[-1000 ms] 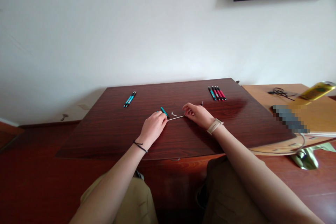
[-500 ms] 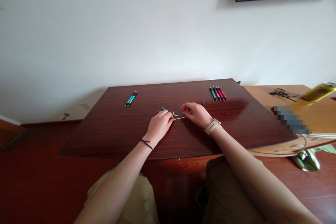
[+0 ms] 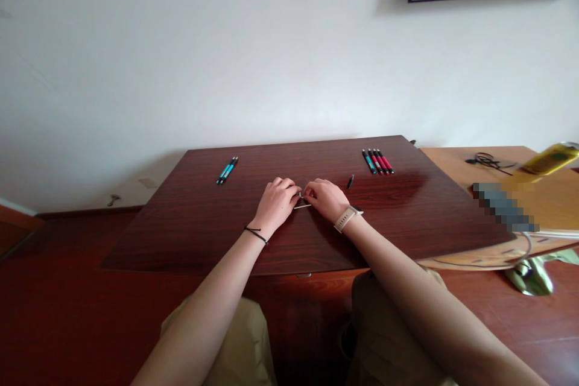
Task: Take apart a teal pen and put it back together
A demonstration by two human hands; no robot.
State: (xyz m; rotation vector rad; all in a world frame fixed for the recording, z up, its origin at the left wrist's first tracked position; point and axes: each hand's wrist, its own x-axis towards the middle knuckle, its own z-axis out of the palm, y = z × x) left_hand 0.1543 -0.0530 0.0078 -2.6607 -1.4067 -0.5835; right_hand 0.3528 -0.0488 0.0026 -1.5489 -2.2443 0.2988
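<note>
Drawn together since a second ago: left hand (image 3: 275,198) and right hand (image 3: 326,198), now fingertip to fingertip at the middle of the dark wooden table (image 3: 194,229). Left fingers curled shut, anything inside hidden; teal barrel seen earlier no longer in view. Right fingertips pinched on a small pale part (image 3: 300,195) between the two hands. Just below, resting on the wood, a thin white refill (image 3: 302,206). Just past the right hand, a short black piece (image 3: 350,181). Toward the far left edge, two teal pens (image 3: 227,170) side by side; toward the far right, four pens (image 3: 377,161), one teal and three red, in a row. On the paler desk (image 3: 447,160) alongside, a black cable (image 3: 486,160) and a yellow can (image 3: 549,157) lying tilted, contents impossible to tell.
</note>
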